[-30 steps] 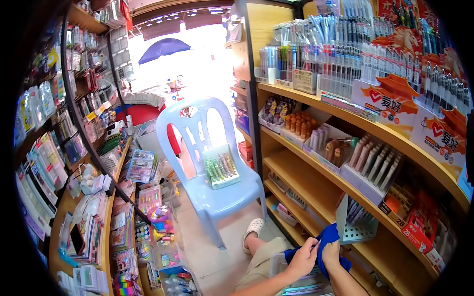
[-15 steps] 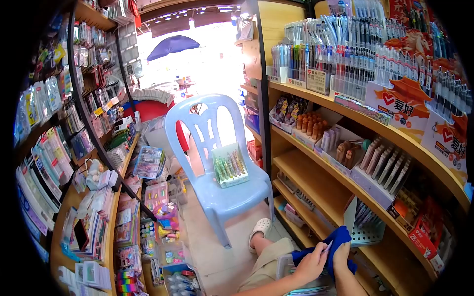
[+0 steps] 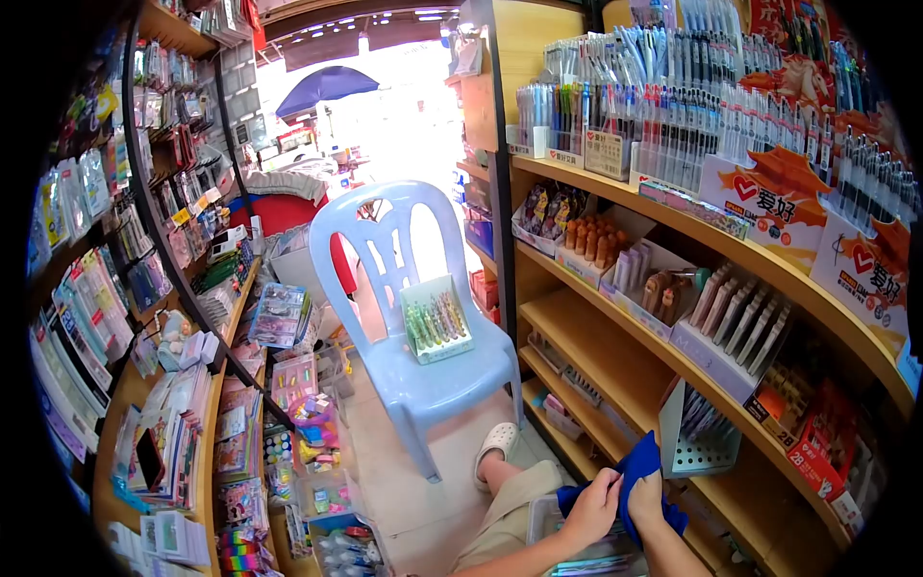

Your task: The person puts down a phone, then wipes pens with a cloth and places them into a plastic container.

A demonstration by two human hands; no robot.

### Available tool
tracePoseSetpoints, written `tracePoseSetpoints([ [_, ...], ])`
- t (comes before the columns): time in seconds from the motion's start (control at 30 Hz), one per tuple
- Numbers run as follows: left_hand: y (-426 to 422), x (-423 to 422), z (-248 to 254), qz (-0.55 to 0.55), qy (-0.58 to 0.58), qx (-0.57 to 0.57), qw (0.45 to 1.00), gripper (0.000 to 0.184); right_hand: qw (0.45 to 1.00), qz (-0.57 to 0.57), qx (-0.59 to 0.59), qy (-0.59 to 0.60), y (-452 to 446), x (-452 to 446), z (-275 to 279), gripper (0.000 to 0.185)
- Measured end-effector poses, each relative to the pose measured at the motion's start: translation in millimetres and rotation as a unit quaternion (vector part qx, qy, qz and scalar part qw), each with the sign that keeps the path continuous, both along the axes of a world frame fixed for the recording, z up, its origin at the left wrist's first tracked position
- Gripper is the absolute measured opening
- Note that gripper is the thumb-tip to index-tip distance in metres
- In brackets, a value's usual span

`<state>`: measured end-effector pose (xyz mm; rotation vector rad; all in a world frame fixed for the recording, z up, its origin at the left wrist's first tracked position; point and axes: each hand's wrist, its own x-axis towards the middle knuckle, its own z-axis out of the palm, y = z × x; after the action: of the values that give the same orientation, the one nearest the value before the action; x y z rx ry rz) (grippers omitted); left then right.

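Note:
Low at the right, my right hand (image 3: pixel 648 504) is closed around a dark blue cloth (image 3: pixel 638 467), which drapes over its fingers. My left hand (image 3: pixel 594 508) is closed against the cloth's left side. The slim pale pen that showed in its fingers half a second ago is now mostly hidden by hand and cloth. Beneath the hands, a clear plastic container (image 3: pixel 541 519) rests by my lap. Several pens (image 3: pixel 598 565) lie under my left forearm, partly cut off by the lower edge.
A light blue plastic chair (image 3: pixel 437 385) holds a display box of pens (image 3: pixel 438 327). Shelves with pen boxes (image 3: pixel 735 337) rise on the right, and a pale green pen holder (image 3: pixel 707 452) stands near my right hand. Stationery racks (image 3: pixel 173 404) line the left.
The view has shifted slightly, so the chair and shelves sit a little further left. The cloth now stands higher over my right hand, and the pen has gone from sight.

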<state>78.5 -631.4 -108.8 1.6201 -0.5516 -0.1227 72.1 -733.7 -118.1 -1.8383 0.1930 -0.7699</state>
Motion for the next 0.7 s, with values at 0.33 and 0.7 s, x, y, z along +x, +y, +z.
tracePoseSetpoints([
  [0.33,-5,-3,-11,-0.058,0.062,-0.033,0.996,0.015,1.000,0.006,0.019,0.021,-3,-4,20,0.013],
  [0.7,-7,-12,-17,-0.157,0.190,-0.090,0.965,0.013,0.961,-0.067,0.267,0.014,-15,2,5,0.017],
])
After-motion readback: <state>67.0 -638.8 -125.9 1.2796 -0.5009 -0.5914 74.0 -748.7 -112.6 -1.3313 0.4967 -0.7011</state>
